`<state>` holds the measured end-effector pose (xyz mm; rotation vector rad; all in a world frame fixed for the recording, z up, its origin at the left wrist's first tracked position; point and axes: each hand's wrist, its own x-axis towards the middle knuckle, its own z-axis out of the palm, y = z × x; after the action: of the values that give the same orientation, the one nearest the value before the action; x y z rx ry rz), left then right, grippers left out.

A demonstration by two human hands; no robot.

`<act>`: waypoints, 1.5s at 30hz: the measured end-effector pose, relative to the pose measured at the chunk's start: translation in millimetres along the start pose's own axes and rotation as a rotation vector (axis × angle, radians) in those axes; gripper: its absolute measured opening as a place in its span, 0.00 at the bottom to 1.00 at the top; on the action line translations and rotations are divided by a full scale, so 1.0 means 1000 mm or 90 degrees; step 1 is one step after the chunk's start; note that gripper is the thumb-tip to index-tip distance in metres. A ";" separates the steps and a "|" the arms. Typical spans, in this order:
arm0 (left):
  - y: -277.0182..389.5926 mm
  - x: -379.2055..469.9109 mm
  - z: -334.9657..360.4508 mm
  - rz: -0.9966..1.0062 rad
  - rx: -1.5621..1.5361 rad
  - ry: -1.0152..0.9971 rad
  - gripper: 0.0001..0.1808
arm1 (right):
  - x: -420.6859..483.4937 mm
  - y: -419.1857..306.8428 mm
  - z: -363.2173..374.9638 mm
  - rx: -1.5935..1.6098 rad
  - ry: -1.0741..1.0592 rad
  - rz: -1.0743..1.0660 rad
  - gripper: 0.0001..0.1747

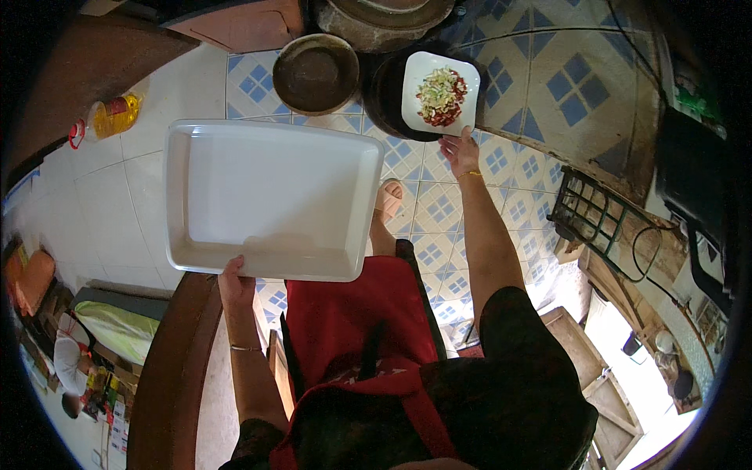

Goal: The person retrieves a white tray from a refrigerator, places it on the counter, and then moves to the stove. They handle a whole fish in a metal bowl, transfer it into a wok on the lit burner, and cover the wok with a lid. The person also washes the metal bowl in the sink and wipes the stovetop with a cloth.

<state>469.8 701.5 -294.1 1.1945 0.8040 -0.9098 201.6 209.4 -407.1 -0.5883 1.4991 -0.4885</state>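
My left hand [237, 283] grips the near edge of a large white rectangular tray [179, 194], thumb over its rim. The tray has raised walls, and nothing lies in it. To the right, my right hand [461, 151] holds the near edge of a white square plate [414, 114] with its thumb on the rim. Chopped pale green and red pieces [442, 97] are heaped on the plate. The plate is above a dark round vessel [382, 97], which it partly covers.
A brown round basin [315, 73] stands left of the dark vessel, with a larger pot [382, 26] behind. An oil bottle [114, 117] lies at the left. A green metal rack [593, 202] is at the right. Another person [71, 358] is far off at the lower left.
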 end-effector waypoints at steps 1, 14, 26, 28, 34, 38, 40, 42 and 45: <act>-0.003 0.000 0.000 0.008 -0.011 -0.003 0.24 | 0.007 0.002 -0.005 0.033 -0.041 -0.013 0.27; -0.006 0.044 0.020 0.078 0.020 0.020 0.09 | -0.040 0.010 -0.031 0.162 -0.124 -0.116 0.14; -0.130 0.117 0.184 0.042 0.003 -0.124 0.08 | -0.255 -0.004 -0.110 0.065 -0.083 -0.015 0.21; -0.142 0.119 0.223 -0.049 -0.109 -0.082 0.08 | -0.260 -0.004 -0.119 0.054 -0.071 -0.009 0.21; -0.177 0.148 0.244 -0.097 -0.102 -0.121 0.08 | -0.268 -0.001 -0.130 0.053 -0.048 -0.013 0.20; -0.197 0.165 0.252 -0.062 -0.163 -0.174 0.07 | -0.264 0.004 -0.141 0.054 -0.029 0.004 0.20; -0.199 0.164 0.258 -0.045 -0.162 -0.191 0.07 | -0.263 0.007 -0.144 0.034 -0.022 0.004 0.20; -0.204 0.162 0.264 -0.040 -0.181 -0.182 0.07 | -0.264 0.006 -0.141 0.049 -0.015 0.006 0.20; -0.208 0.168 0.260 -0.041 -0.204 -0.175 0.08 | -0.264 0.006 -0.148 0.054 -0.046 0.021 0.26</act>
<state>364.5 395.4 -479.5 0.7495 0.7349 -0.9335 47.3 372.7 -204.7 -0.5086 1.4110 -0.4978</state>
